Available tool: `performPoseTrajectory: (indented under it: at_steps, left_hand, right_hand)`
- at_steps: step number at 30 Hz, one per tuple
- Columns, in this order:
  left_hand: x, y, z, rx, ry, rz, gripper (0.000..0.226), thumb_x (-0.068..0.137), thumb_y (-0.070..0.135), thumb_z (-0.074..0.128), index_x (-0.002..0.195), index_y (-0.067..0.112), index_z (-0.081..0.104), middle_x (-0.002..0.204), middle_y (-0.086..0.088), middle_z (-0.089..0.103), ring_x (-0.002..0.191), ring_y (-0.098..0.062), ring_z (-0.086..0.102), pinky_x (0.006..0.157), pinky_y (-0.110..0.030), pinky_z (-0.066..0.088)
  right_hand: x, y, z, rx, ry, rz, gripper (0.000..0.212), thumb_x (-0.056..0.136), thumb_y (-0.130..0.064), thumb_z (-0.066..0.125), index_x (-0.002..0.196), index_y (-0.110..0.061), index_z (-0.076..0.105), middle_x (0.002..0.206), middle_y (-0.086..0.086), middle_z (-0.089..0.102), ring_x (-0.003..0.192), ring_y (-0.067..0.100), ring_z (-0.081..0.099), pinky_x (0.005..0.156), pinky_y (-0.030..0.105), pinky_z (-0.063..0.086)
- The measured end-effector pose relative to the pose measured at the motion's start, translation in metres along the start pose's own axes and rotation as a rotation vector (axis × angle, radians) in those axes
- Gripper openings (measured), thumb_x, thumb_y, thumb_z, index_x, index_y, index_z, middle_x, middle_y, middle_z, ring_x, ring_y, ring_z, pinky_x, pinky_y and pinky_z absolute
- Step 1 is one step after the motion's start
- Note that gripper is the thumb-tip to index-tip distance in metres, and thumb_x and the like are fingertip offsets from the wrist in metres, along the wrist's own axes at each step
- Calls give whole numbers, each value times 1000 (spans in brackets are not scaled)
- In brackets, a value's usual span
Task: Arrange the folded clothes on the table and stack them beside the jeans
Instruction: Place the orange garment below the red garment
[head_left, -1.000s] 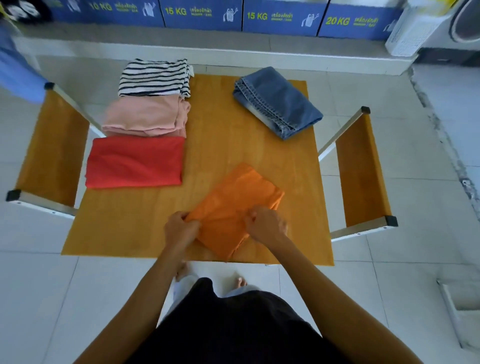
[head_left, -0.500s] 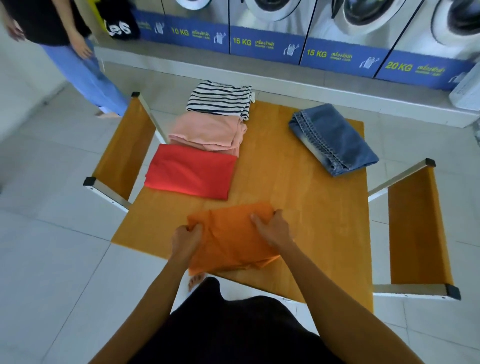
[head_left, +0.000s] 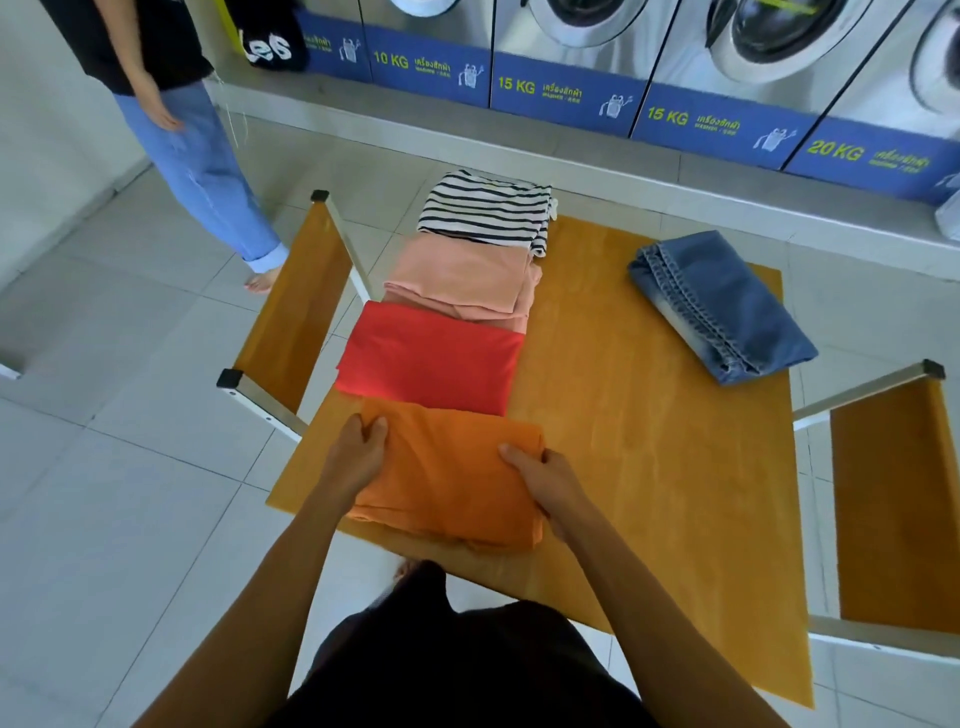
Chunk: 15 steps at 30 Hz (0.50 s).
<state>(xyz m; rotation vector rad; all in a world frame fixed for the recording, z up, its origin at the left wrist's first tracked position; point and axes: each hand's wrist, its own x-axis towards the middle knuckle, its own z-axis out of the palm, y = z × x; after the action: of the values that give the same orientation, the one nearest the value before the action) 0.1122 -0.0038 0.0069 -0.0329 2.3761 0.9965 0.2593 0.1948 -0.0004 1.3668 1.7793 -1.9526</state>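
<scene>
A folded orange cloth (head_left: 447, 473) lies at the near left of the wooden table (head_left: 649, 441). My left hand (head_left: 358, 452) grips its left edge and my right hand (head_left: 545, 483) grips its right edge. Beyond it, in a row along the table's left side, lie a folded red cloth (head_left: 431, 358), a folded pink cloth (head_left: 462, 280) and a striped black-and-white cloth (head_left: 483, 210). Folded blue jeans (head_left: 722, 306) rest at the far right of the table, apart from the row.
Wooden benches with metal frames flank the table on the left (head_left: 296, 306) and on the right (head_left: 893, 504). A person in blue trousers (head_left: 202, 171) stands at the far left. Washing machines (head_left: 587, 57) line the back wall behind a raised step.
Both hands have slid the orange cloth left and turned it square, so it now sits in line just below the red cloth. The view has shifted, bringing the standing person into sight.
</scene>
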Motion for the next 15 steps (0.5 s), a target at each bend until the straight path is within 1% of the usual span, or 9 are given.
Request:
performPoseTrajectory:
  at_steps: [2,5,6,8,10,13,15]
  left_hand:
    - [9,-3,-12,35,50,37,55,102,48,33,143,11,36,146,-14,46,131,-37,46,107,-51,39]
    - [24,-11,-28,69,117,47,55,101,49,34,142,13,38,143,-14,50,129,-39,49,107,-53,38]
    - [30,-16,-32,89,122,44,53,101,48,36,140,12,40,140,-14,52,127,-39,51,107,-53,38]
    - [39,-29,-38,132,108,37,48,102,44,39,133,8,46,133,-15,57,123,-39,54,105,-52,40]
    - [47,-36,-42,153,93,40,44,102,41,41,128,7,50,127,-15,61,118,-37,57,103,-50,42]
    - [56,-34,-49,171,86,66,45,101,43,42,129,8,50,128,-14,61,117,-37,57,103,-49,43]
    - [60,-35,-51,170,97,78,47,100,45,41,131,10,49,130,-13,60,118,-37,57,104,-51,42]
  right_hand:
    - [0,-2,14,29,-10,-17,77,80,-53,77,140,-12,54,136,6,63,115,25,64,101,48,53]
    - [0,-3,36,18,24,-33,77,82,-50,77,143,-12,49,136,5,60,118,26,62,100,47,53]
    - [1,-1,43,-26,54,-33,75,83,-50,76,142,-12,48,135,5,60,116,26,61,98,47,54]
    - [3,2,52,-186,119,-38,67,85,-47,73,135,-11,48,130,6,60,108,24,60,92,45,55]
    - [5,1,57,-285,153,-38,58,87,-43,72,130,-11,49,122,6,60,100,21,56,87,43,53]
    - [7,-5,58,-320,142,-25,55,87,-43,73,126,-13,49,110,1,56,100,22,57,90,46,54]
    - [6,-5,62,-286,128,-4,57,85,-45,75,125,-16,48,110,-2,54,103,23,59,91,48,56]
